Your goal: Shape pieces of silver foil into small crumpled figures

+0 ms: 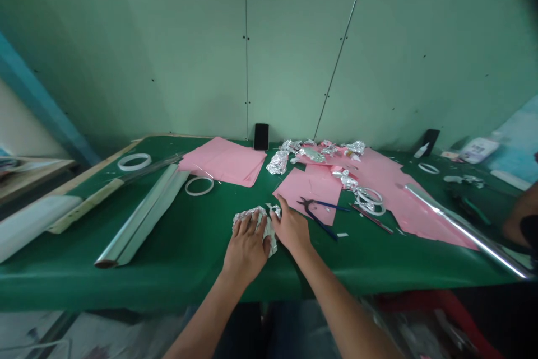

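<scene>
Forearms: both enter from the near edge, converging on one spot at the front of the green table [180, 247].
L hand [247, 244]: palm down, fingers spread wide and flat on the crumpled foil sheet [257, 214]; presses, no grip.
R hand [292, 230]: palm down just beside L, fingers extended, resting on the sheet's R edge; no closed grip visible.
Foil sheet: under and between both hands, flat on the table, near the front edge.
Hold rationale (est.): two flat palms spread load over thin foil and pin it vs. the table.
Hand tool [311, 209]: dark, long thin legs; just R of R hand, lying on a pink sheet [315, 182], apart from the fingers.
Pink stack [222, 160]: beyond L hand, well apart.
Tape ring [199, 186]: beyond and L of L hand.
Foil roll [143, 216]: far L of L hand, partly unrolled, lying diagonal.
2nd foil roll [462, 227]: far R of R hand, over more pink paper.
Foil wads [278, 163]: beyond both hands, toward the wall.
Phone [261, 136]: upright vs. the wall, straight ahead of the hands.
Co-worker arm [519, 219]: far R edge; not the wearer's.
</scene>
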`<act>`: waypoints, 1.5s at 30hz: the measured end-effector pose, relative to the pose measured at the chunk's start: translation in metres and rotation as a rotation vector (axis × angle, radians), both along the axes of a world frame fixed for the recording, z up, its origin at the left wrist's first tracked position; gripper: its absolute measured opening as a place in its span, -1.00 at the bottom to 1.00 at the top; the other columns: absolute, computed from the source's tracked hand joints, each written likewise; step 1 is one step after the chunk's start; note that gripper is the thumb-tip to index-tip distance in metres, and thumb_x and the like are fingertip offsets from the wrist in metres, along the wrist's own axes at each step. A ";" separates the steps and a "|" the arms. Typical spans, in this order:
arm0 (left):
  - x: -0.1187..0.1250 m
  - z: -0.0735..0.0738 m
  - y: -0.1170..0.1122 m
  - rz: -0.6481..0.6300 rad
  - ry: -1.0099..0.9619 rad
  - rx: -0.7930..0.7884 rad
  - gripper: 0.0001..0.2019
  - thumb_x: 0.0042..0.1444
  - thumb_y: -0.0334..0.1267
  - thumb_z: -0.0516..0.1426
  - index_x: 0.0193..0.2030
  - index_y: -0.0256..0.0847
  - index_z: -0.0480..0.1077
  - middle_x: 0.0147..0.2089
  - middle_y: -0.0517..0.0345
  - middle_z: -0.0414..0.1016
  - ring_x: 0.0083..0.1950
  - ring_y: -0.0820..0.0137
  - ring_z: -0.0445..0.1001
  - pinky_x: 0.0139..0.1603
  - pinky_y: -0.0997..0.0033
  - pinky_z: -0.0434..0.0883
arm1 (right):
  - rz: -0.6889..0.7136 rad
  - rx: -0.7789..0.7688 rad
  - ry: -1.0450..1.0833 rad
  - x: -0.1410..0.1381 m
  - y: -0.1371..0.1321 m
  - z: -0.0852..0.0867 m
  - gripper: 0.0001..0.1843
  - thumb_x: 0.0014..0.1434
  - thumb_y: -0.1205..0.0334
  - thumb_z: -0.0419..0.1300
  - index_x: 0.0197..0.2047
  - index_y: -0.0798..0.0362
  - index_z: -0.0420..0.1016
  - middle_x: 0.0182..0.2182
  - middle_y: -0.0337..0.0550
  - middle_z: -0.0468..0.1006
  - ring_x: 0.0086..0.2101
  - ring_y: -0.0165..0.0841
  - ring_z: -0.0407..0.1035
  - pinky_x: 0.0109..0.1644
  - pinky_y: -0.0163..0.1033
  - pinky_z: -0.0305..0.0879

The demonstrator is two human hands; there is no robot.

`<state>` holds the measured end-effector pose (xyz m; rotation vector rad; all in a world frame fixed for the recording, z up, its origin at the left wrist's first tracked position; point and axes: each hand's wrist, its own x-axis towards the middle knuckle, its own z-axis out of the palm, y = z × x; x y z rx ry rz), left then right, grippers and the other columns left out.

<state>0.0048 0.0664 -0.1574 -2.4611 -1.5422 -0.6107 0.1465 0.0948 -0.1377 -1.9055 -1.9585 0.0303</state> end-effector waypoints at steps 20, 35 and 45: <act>-0.010 0.026 0.007 -0.110 -0.622 -0.206 -0.71 0.14 -0.44 -0.04 -0.07 -0.16 0.38 0.08 0.01 0.44 0.17 0.19 0.35 0.18 0.04 0.30 | 0.007 0.036 0.004 0.066 0.002 0.024 -0.60 0.29 0.23 0.00 0.18 -0.06 0.33 -0.31 -0.14 0.63 -0.33 -0.25 0.51 -0.30 -0.26 0.31; -0.030 0.035 0.010 0.009 -0.047 -0.160 -0.85 0.17 -0.25 0.11 -0.18 -0.05 0.50 -0.09 0.08 0.52 -0.12 0.12 0.45 -0.16 0.10 0.35 | 0.163 0.150 0.000 0.044 -0.008 0.033 -0.70 0.24 0.31 0.03 -0.03 0.02 0.51 -0.15 0.00 0.45 -0.11 -0.15 0.37 -0.05 -0.07 0.36; -0.030 0.035 0.015 -0.088 -0.048 -0.157 -0.66 0.15 -0.43 0.03 -0.05 0.00 0.49 0.10 0.08 0.45 0.08 0.11 0.40 -0.04 0.09 0.35 | 0.322 0.135 0.131 0.028 -0.034 -0.015 -0.71 0.27 0.31 0.05 0.02 -0.03 0.44 -0.01 -0.06 0.49 0.02 -0.20 0.33 0.08 -0.02 0.32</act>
